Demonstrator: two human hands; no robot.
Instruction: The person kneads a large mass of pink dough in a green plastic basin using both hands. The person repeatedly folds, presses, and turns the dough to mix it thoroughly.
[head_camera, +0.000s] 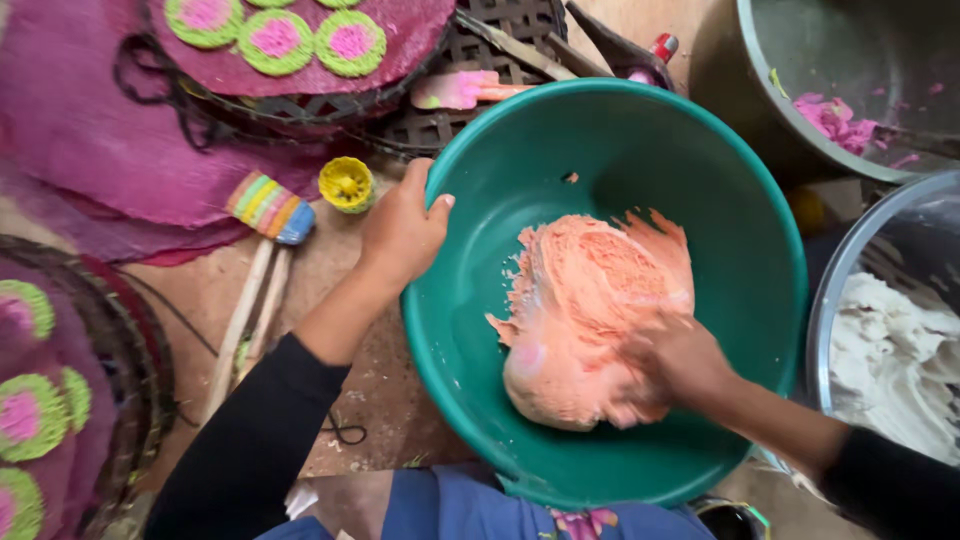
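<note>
Blue cloth (470, 510) lay nearest, at the person's lap. Just past it sat a big green bowl (600, 150). The left hand (400, 235) was curled over the bowl's left rim, holding it steady. The right hand (675, 365) pressed half-closed fingers into a soft orange lump of dough (590, 310) (it looked sticky) in the bowl's middle. I think the mixing was under way. Next, the dough likely needed folding and another push.

From my remote seat I can find no package, label, sign or screen anywhere around my fingers; nothing of that kind shows in view.
</note>
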